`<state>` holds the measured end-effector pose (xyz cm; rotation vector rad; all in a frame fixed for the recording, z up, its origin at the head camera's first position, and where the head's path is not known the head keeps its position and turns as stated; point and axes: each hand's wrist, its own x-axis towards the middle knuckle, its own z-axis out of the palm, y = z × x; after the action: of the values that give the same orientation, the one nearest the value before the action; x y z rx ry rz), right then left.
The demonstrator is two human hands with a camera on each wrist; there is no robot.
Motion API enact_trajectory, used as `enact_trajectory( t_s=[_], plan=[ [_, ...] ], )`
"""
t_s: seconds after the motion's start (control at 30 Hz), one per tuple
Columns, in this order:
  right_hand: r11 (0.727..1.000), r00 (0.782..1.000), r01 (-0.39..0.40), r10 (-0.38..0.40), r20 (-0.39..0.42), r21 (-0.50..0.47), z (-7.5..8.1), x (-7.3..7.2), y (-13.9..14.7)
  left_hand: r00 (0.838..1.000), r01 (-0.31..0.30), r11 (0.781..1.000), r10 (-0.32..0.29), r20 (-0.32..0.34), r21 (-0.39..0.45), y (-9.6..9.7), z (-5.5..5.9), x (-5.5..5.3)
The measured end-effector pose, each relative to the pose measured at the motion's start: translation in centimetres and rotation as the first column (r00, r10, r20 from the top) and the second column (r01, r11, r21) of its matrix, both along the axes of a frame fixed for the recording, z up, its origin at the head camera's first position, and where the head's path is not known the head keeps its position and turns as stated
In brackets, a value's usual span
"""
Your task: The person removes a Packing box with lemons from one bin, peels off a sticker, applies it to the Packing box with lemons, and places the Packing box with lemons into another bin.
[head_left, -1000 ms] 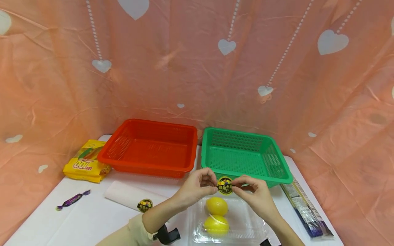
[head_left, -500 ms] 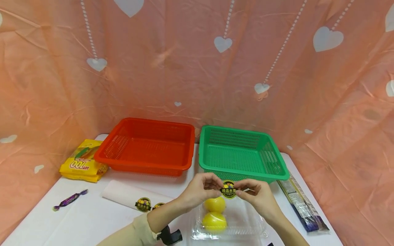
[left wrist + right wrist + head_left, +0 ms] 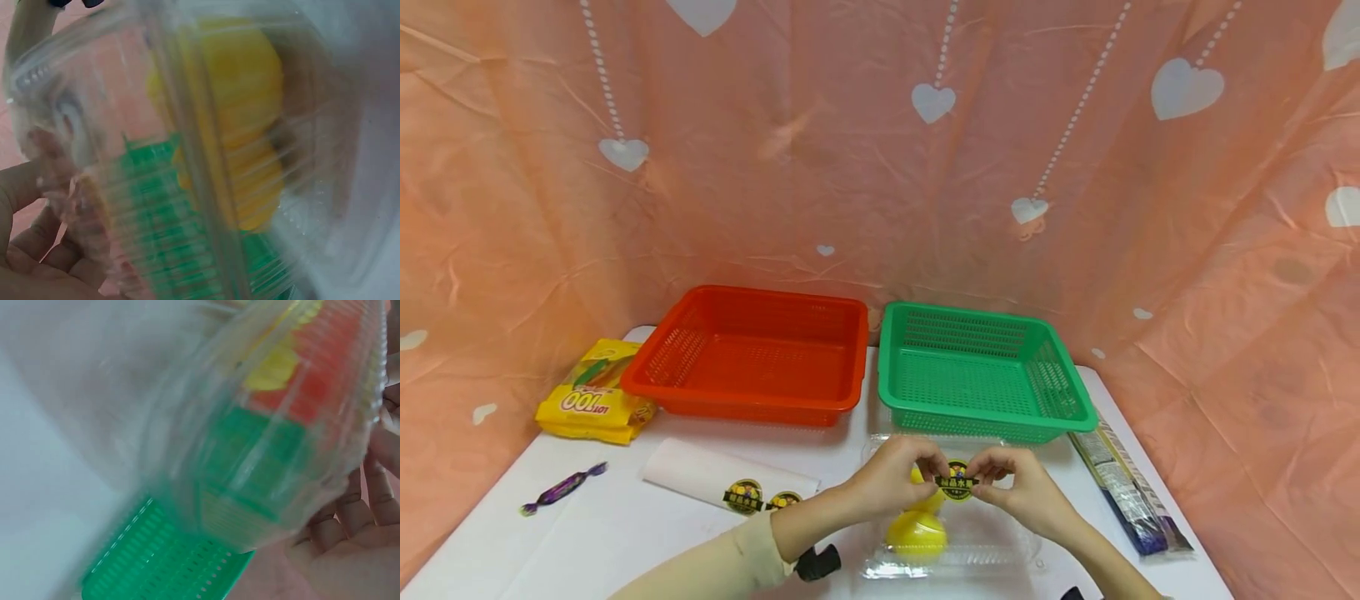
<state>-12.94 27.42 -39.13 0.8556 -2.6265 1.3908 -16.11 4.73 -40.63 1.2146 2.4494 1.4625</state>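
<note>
Between my two hands, in the head view, a round black and gold sticker [image 3: 957, 483] with fruit pictures and lettering is stretched upright. My left hand [image 3: 895, 479] pinches its left edge with thumb and fingers; my right hand [image 3: 1021, 493] pinches its right edge the same way. Below lies a clear plastic clamshell box [image 3: 992, 562] with two lemons [image 3: 917, 536] in its left side; my left hand partly covers the farther one. The left wrist view looks through the blurred box at both lemons [image 3: 231, 75].
A white backing sheet [image 3: 692, 468] bearing more stickers lies left of the box. Behind stand a red basket [image 3: 745, 406] and a green basket [image 3: 985, 422]. A yellow snack bag [image 3: 595, 404] and a purple wrapped candy [image 3: 561, 490] are at left, long silvery packets [image 3: 1131, 492] at right.
Both hands have lowered with the sticker, closer over the box. The head view has shifted slightly, sliding the baskets and other things left. The grip on the sticker continues.
</note>
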Motion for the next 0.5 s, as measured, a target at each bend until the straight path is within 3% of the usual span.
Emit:
enact_trajectory(
  t_s=[0.33, 0.5],
  plan=[
    [0.999, 1.000, 0.006, -0.007, 0.021, 0.052, -0.75, -0.52, -0.24, 0.986, -0.079, 0.992, 0.063, -0.152, -0.102, 0.41, -0.58, -0.12],
    [0.998, 1.000, 0.010, -0.011, 0.003, 0.061, -1.00, -0.59, -0.22, 0.982, -0.097, 0.988, 0.075, -0.174, -0.121, 0.64, -0.80, -0.13]
  ],
)
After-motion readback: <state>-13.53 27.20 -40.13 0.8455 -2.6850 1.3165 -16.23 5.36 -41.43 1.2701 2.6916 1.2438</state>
